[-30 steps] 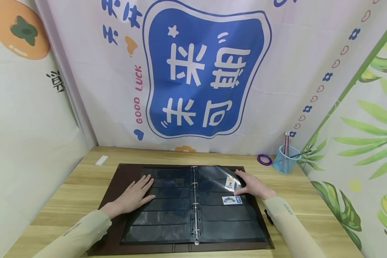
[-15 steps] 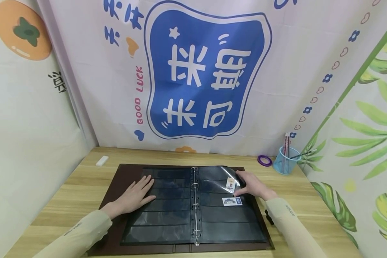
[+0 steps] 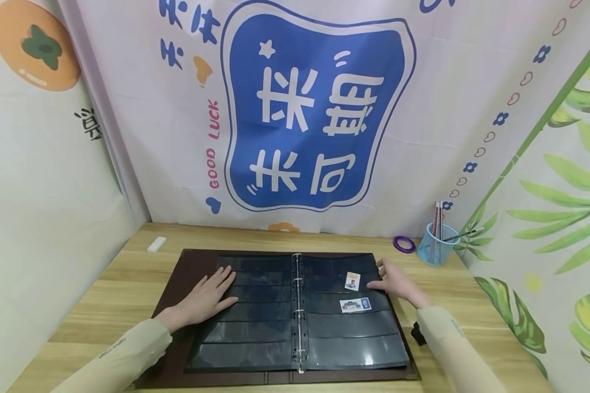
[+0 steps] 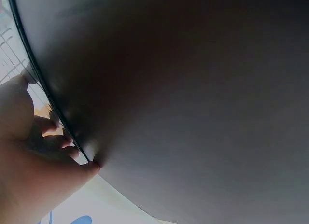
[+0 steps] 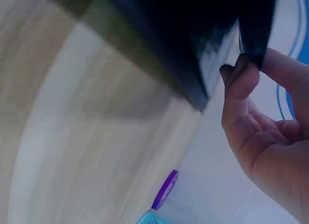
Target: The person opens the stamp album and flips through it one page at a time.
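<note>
A stamp album with a brown cover lies spread on the table, its black pocket pages held by a ring spine. My left hand rests on the left page, fingers straight and spread. At the right edge, my right hand pinches the right page between thumb and fingers; in the right wrist view the dark page edge stands raised from the album. Two stamps show in the right page's pockets, an upright one and a wider blue-and-white one.
Beyond the album's right corner lie a purple tape roll and a blue mesh pen cup with pencils. A white block sits at the back left. Beside the right sleeve is a small black object, partly covered. A printed curtain hangs behind the table.
My right hand has moved slightly right, off the upper part of the page to its outer edge. The page's upper corner lies flatter and its glare has gone. My left hand stays put.
</note>
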Motion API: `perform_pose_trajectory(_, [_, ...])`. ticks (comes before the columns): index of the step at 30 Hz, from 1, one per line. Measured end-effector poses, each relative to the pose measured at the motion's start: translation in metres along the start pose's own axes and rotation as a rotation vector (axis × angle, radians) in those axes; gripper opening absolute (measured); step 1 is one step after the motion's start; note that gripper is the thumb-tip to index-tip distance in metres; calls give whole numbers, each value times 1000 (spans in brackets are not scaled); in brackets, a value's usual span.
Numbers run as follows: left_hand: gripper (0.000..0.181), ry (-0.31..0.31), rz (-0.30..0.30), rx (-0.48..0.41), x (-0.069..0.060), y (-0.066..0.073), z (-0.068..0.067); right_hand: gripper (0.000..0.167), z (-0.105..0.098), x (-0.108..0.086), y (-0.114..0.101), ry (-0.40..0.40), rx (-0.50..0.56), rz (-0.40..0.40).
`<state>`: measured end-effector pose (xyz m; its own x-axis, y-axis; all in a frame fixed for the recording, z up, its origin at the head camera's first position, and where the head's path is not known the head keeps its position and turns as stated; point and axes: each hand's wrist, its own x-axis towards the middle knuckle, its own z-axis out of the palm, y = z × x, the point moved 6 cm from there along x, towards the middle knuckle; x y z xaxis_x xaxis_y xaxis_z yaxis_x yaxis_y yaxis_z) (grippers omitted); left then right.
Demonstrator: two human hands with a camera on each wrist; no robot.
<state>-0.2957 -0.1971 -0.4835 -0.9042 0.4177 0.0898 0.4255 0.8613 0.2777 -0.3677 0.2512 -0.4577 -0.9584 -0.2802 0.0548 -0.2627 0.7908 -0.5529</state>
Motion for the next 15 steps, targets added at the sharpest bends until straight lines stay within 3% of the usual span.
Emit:
perform_pose_trajectory(3, [70, 1, 2, 1, 0, -1, 0, 60, -7, -1, -2, -42, 122, 49])
perform_pose_trajectory(7, [71, -4, 1, 5, 1, -3, 2, 58, -14, 0, -11, -129, 251, 58])
perform_pose_trajectory(10, [71, -6, 1, 5, 1, -4, 2, 53, -22, 3, -22, -165, 287, 33])
perform_pose_trajectory(15, [70, -7, 7, 2, 1, -4, 1, 46, -45, 5, -47, -141, 254, -10])
